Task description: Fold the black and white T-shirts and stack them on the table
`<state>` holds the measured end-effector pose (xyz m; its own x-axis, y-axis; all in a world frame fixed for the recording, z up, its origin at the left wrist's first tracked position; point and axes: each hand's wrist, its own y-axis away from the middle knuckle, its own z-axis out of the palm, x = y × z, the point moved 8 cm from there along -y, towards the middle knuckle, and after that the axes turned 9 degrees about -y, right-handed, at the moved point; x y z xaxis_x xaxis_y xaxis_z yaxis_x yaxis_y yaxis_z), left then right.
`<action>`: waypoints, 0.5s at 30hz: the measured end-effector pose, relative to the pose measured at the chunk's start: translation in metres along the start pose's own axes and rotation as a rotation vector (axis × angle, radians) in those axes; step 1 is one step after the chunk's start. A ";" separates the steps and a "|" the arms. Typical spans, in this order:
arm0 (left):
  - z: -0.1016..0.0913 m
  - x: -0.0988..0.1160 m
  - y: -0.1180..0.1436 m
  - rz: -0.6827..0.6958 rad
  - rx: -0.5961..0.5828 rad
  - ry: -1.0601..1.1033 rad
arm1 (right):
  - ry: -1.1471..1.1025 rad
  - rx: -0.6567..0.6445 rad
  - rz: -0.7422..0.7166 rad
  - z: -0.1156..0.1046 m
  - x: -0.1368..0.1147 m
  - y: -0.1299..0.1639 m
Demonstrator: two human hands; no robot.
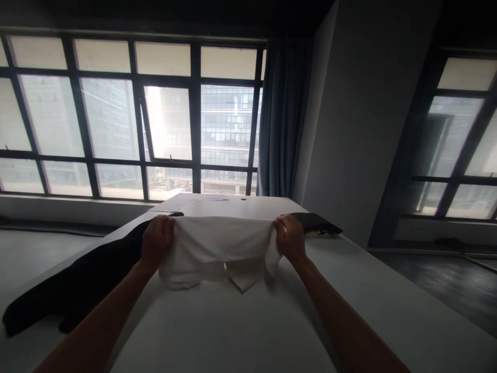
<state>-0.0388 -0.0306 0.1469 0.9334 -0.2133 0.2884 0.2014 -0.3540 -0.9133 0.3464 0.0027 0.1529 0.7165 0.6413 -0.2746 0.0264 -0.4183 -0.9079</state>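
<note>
A white cloth garment (223, 238) is stretched between my two hands above the white table (217, 331). My left hand (158, 237) is closed on its upper left corner, and my right hand (290, 235) grips the upper right one. The top edge runs nearly straight from fist to fist. Below it the fabric hangs in loose folds, with a pointed flap at the lower middle; whether this is a collar or a hem I cannot tell. Black clothing (93, 272) lies on the table beside and partly behind my left forearm.
Just beyond my right hand, a dark flat item (320, 224) rests near the table's right edge. Papers (209, 197) lie at the far end. Behind stand large windows (166, 124), a blue curtain (283, 119) and a grey pillar (349, 129).
</note>
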 end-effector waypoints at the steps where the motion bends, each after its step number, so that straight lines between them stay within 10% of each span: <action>1: 0.004 0.005 0.002 0.015 -0.021 0.032 | 0.018 0.118 0.014 -0.013 0.002 -0.001; 6: 0.013 0.006 0.002 0.015 -0.098 0.011 | 0.046 0.120 -0.036 -0.018 0.001 0.002; 11: -0.025 -0.046 -0.013 -0.195 0.112 -0.153 | -0.065 -0.360 -0.026 0.034 -0.004 0.016; 15: -0.021 -0.016 -0.013 0.066 0.063 -0.106 | -0.066 -0.867 0.198 0.068 0.020 0.049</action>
<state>-0.0631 -0.0420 0.1598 0.9707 -0.1362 0.1980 0.1533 -0.2838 -0.9466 0.3142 0.0390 0.0816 0.7230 0.5302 -0.4429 0.4439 -0.8478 -0.2902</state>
